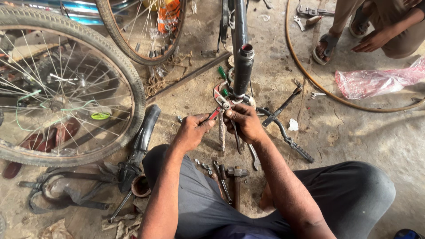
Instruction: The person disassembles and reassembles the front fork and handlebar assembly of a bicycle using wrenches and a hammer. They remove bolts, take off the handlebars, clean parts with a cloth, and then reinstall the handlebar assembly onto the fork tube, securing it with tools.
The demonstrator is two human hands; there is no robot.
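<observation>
Concrete floor (354,132); both hands' fingers (208,120) closed around red-handled pliers (220,99).

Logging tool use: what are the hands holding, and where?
Both hands grip the red-handled pliers by the handles; jaws at the frame tube's base.

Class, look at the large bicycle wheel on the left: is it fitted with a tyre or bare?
Fitted. A dark, dusty tyre wraps the wheel's rim all round its visible arc, outside the spokes.

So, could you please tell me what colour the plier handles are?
Red: the pliers, held by both hands at the frame tube, show best in the head view.
</observation>
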